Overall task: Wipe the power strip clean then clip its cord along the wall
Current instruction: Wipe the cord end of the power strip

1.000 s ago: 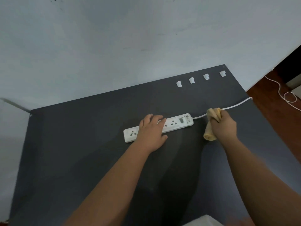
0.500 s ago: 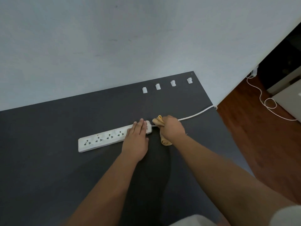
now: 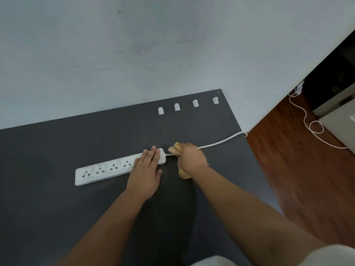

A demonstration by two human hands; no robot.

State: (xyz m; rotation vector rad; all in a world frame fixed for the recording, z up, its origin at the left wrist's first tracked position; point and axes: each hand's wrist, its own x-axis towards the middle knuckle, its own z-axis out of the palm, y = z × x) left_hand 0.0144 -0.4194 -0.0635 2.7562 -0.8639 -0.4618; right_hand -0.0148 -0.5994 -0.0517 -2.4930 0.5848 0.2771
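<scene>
A white power strip (image 3: 104, 170) lies flat on the dark grey table (image 3: 48, 198), sockets facing up. My left hand (image 3: 147, 173) presses flat on its right end, fingers spread. Just right of that end, my right hand (image 3: 193, 159) is closed around a yellow cloth (image 3: 177, 150) wrapped about the white cord (image 3: 221, 142), close to where the cord leaves the strip. The cord runs right, off the table's edge. Several white cord clips (image 3: 195, 103) stand in a row near the pale wall (image 3: 134, 54).
The table's right edge drops to a reddish wooden floor (image 3: 307, 179). There the cord loops (image 3: 315, 127) toward a plug (image 3: 299, 88) at the wall's corner. A pale cabinet (image 3: 342, 120) stands at the far right.
My left hand slid from the strip's middle to its right end. My right hand with the cloth moved left along the cord, up to the strip. The view swung to the right.
</scene>
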